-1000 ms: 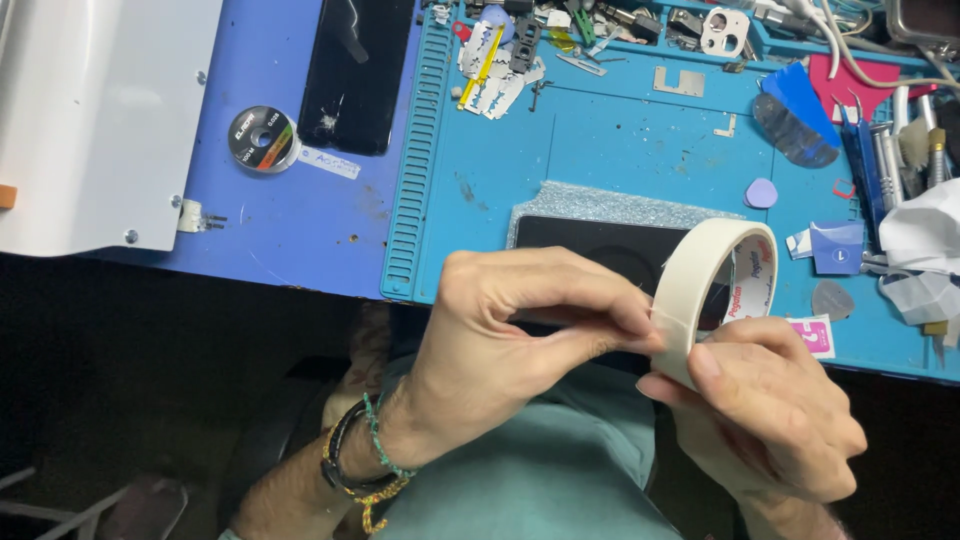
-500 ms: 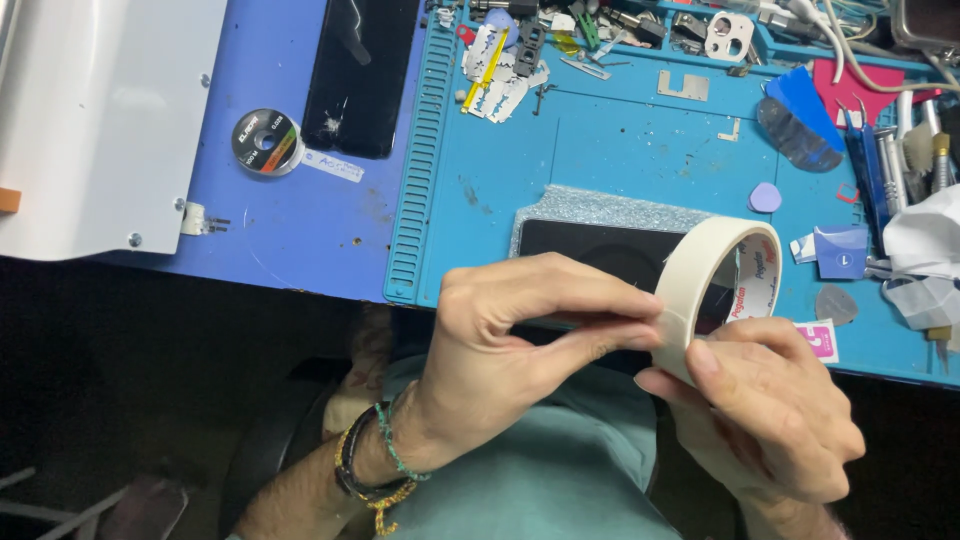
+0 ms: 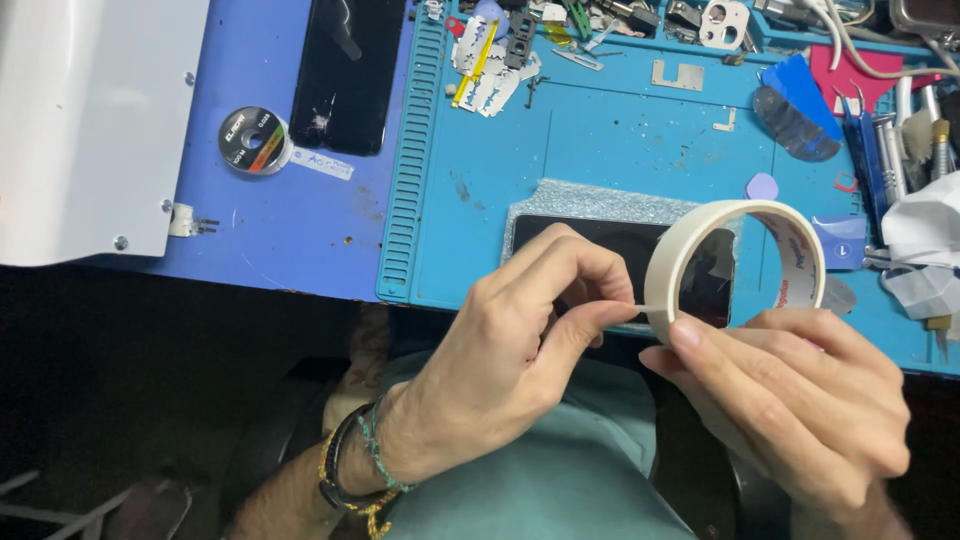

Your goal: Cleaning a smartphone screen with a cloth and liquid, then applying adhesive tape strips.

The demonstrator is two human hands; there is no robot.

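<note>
Right hand [image 3: 800, 400] grips a roll of cream masking tape [image 3: 735, 265] from below, fingers closed on its lower rim, roll held on edge above the near edge of the teal work mat [image 3: 600, 150]. Left hand [image 3: 510, 350] pinches the free tape end [image 3: 640, 306] between thumb and forefinger, a short strip drawn off the roll. The hands sit close, joined only by tape. A dark phone [image 3: 620, 240] on a glittery pad is partly hidden behind both hands and the roll. Right wrist cut off at frame bottom. Small parts along the mat's far edge too cluttered to identify.
</note>
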